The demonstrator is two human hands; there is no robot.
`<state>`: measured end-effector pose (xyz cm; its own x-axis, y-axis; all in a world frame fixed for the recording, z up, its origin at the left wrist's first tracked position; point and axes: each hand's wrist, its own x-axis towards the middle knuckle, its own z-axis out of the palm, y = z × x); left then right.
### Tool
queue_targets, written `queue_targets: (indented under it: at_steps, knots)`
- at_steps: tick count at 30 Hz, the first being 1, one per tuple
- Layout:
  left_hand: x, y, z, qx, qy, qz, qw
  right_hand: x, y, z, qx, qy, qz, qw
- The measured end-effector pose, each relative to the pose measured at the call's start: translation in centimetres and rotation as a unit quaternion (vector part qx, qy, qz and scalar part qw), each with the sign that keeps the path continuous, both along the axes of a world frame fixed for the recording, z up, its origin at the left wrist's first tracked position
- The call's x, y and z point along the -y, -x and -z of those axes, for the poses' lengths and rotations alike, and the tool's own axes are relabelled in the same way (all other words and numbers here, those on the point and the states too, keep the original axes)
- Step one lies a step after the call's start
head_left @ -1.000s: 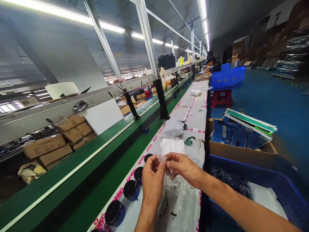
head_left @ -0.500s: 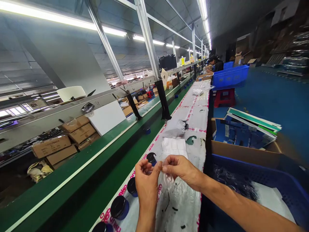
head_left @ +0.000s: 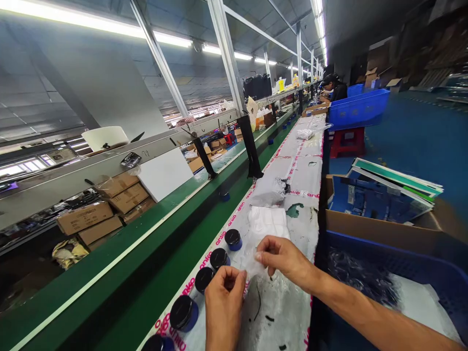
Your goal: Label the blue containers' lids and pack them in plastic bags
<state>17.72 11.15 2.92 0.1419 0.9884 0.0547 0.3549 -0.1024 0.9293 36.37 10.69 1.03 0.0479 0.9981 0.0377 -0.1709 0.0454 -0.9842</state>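
My left hand [head_left: 224, 304] is pinched, thumb against forefinger, at the lower edge of a thin translucent plastic film [head_left: 251, 265]. The fingers of my right hand [head_left: 280, 256] close on the film's upper right side. It hangs between both hands above the covered bench; whether it is a bag is unclear. Left of my hands stands a slanting row of several small blue jars with black lids [head_left: 183, 313], the farthest jar [head_left: 233, 239] just beyond my left hand. A stack of white sheets [head_left: 268, 220] lies behind my right hand.
A green conveyor belt [head_left: 146, 253] runs along the left. White wrapping with pink print [head_left: 292, 302] covers the bench, with black scraps on it. At right are a blue basket [head_left: 431, 265], a carton [head_left: 380, 222] and a blue bin [head_left: 358, 109]. A co-worker [head_left: 338, 90] sits farther along.
My hands have moved apart, the left lower and the right slightly up and right, with the film spread between them. More jars show beside my left hand. The view has shifted a little.
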Motion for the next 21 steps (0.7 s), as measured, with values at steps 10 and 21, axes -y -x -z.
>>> queue_targets:
  at_steps: [10,21]
  knots:
    - [-11.0,-1.6,-3.3,-0.355,-0.206,-0.087,0.908,-9.9,-0.7,-2.1,0.402,-0.133,0.145,0.894]
    - [-15.0,-0.7,-0.2,-0.432,-0.119,-0.014,0.894,-13.6,-0.8,1.5,0.601,-0.175,0.029,0.779]
